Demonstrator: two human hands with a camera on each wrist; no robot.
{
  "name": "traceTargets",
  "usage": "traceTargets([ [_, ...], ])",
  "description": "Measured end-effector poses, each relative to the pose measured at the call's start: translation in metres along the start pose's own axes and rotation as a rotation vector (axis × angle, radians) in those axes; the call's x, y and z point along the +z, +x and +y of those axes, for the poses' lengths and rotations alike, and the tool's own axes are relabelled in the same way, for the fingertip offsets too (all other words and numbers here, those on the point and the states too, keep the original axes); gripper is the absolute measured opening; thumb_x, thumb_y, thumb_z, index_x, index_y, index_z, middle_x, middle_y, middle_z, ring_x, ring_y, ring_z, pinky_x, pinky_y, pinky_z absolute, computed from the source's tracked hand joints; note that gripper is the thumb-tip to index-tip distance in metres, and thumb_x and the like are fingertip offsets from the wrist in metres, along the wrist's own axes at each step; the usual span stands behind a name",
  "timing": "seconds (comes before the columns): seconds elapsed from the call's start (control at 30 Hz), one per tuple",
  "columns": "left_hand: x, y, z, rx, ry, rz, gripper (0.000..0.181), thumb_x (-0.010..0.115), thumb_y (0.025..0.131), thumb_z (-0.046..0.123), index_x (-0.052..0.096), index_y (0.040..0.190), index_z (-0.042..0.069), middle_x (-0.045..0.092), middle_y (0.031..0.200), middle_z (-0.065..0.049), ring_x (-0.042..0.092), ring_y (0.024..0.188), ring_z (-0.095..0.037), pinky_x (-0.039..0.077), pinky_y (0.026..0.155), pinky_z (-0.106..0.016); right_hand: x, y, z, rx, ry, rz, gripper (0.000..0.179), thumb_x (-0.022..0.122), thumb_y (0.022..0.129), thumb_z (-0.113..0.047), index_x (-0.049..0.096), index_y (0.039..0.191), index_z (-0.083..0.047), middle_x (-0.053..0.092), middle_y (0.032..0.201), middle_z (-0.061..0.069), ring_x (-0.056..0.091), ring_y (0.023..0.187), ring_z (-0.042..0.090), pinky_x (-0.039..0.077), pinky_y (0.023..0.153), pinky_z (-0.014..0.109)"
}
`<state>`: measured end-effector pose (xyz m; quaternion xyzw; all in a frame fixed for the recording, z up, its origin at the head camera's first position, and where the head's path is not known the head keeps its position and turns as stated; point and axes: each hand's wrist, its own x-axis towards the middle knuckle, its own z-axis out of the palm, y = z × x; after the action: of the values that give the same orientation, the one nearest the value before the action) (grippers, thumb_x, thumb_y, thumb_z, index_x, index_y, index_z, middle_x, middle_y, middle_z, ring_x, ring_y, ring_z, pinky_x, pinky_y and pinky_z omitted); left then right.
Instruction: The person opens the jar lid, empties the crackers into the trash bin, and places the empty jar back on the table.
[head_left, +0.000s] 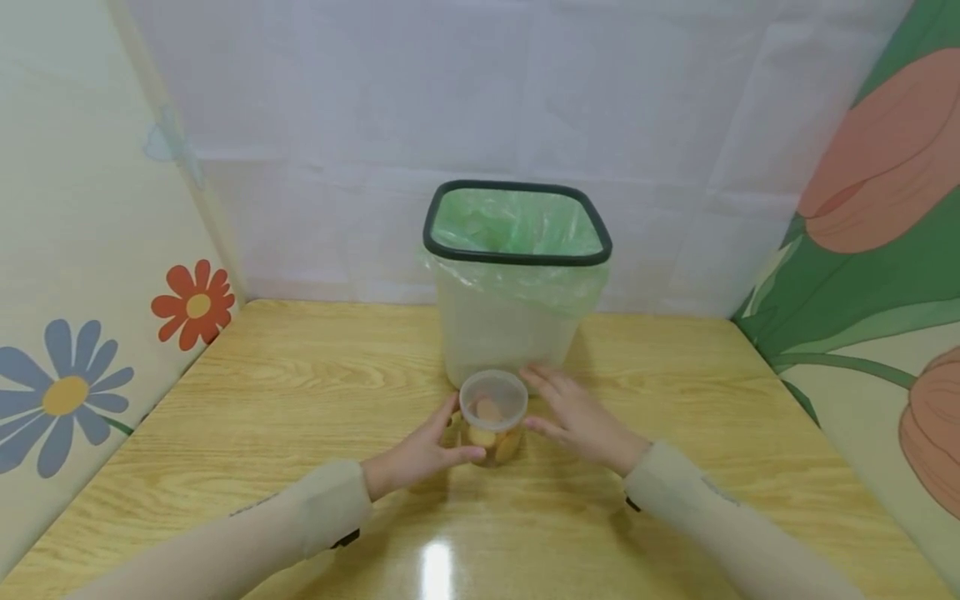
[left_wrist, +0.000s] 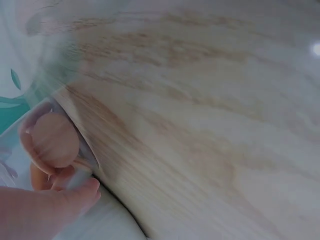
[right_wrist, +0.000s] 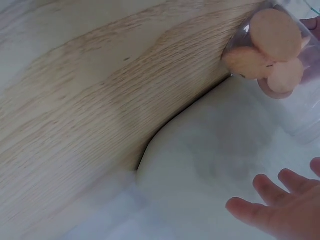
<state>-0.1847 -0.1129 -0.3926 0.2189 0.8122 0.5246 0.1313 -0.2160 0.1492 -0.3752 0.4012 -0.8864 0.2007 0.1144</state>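
Left hand (head_left: 420,457): thumb and fingers curled about a clear tub (head_left: 492,419). Right hand (head_left: 588,421): fingers spread, near the tub, holding nothing. Tub: stands upright on the desk (head_left: 315,392), just before a bin (head_left: 502,333) with green liner (head_left: 525,221); whether lidded, cannot tell. Progress, as judged: one-handed hold is done; not yet out are the round biscuits (right_wrist: 276,35), which lie inside the tub.
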Motion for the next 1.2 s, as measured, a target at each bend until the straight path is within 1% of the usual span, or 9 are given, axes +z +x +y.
traceTargets([
  [0.2,0.005,0.003,-0.001,-0.058,-0.048,0.023,0.094,0.074,0.088,0.02,0.01,0.155,0.005,0.015,0.157,-0.024,0.017,0.14,-0.049,0.017,0.106,-0.069,0.005,0.003,-0.004,-0.001,0.001,-0.002,0.067,0.067,0.091,-0.028,0.041,0.143,0.004,0.038,0.146,0.029,0.037,0.133,0.045,0.032,0.105,0.059],
  [0.3,0.007,0.006,-0.002,-0.07,-0.077,0.017,0.096,0.075,0.086,0.018,0.009,0.155,0.007,0.015,0.158,-0.022,0.017,0.14,-0.048,0.016,0.106,-0.07,0.008,0.004,-0.005,-0.009,-0.024,-0.012,0.068,0.063,0.093,-0.035,0.039,0.144,0.003,0.037,0.147,0.028,0.037,0.133,0.045,0.032,0.105,0.058],
  [0.4,0.008,0.008,-0.002,-0.089,-0.102,0.023,0.097,0.076,0.085,0.017,0.01,0.156,0.009,0.017,0.158,-0.021,0.019,0.14,-0.047,0.015,0.105,-0.07,0.011,0.006,-0.007,-0.025,-0.047,-0.029,0.069,0.059,0.095,-0.039,0.037,0.146,0.003,0.033,0.149,0.028,0.034,0.135,0.044,0.03,0.107,0.058],
  [0.53,0.009,0.01,-0.001,-0.111,-0.143,0.028,0.097,0.077,0.085,0.016,0.011,0.156,0.01,0.02,0.157,-0.02,0.02,0.14,-0.046,0.013,0.105,-0.071,0.014,0.008,-0.01,-0.047,-0.045,-0.035,0.068,0.058,0.096,-0.037,0.036,0.146,0.004,0.031,0.15,0.028,0.03,0.137,0.045,0.026,0.108,0.059],
  [0.63,0.009,0.012,-0.001,-0.121,-0.17,0.022,0.097,0.077,0.084,0.014,0.011,0.155,0.009,0.021,0.156,-0.02,0.021,0.14,-0.045,0.014,0.104,-0.072,0.015,0.011,-0.013,-0.041,-0.038,-0.045,0.068,0.059,0.096,-0.036,0.035,0.147,0.003,0.03,0.151,0.027,0.028,0.138,0.044,0.025,0.109,0.059],
  [0.8,0.009,0.014,-0.002,-0.115,-0.166,0.015,0.099,0.078,0.083,0.013,0.01,0.155,0.006,0.023,0.155,-0.023,0.022,0.139,-0.045,0.013,0.107,-0.069,0.014,0.015,-0.017,-0.017,-0.029,-0.077,0.068,0.058,0.096,-0.036,0.034,0.148,0.0,0.027,0.153,0.025,0.025,0.14,0.042,0.023,0.109,0.06],
  [0.93,0.01,0.016,-0.004,-0.091,-0.184,0.004,0.101,0.077,0.083,0.011,0.007,0.154,0.003,0.02,0.155,-0.024,0.018,0.141,-0.044,0.011,0.109,-0.065,0.014,0.022,-0.019,-0.047,-0.028,-0.071,0.065,0.058,0.096,-0.034,0.036,0.147,0.0,0.029,0.152,0.026,0.026,0.139,0.043,0.024,0.108,0.061],
  [1.03,0.011,0.017,-0.005,-0.077,-0.214,0.012,0.102,0.078,0.082,0.009,0.007,0.154,0.003,0.019,0.156,-0.024,0.015,0.142,-0.042,0.011,0.11,-0.064,0.015,0.027,-0.021,-0.061,-0.035,-0.074,0.063,0.058,0.097,-0.034,0.038,0.146,0.0,0.031,0.151,0.025,0.027,0.139,0.043,0.025,0.108,0.061],
  [1.2,0.013,0.019,-0.006,-0.059,-0.238,0.037,0.103,0.079,0.08,0.005,0.007,0.154,0.004,0.02,0.155,-0.025,0.017,0.142,-0.042,0.009,0.111,-0.063,0.016,0.032,-0.024,-0.069,-0.025,-0.09,0.063,0.057,0.097,-0.036,0.038,0.147,-0.003,0.032,0.152,0.022,0.026,0.139,0.042,0.026,0.105,0.065],
])
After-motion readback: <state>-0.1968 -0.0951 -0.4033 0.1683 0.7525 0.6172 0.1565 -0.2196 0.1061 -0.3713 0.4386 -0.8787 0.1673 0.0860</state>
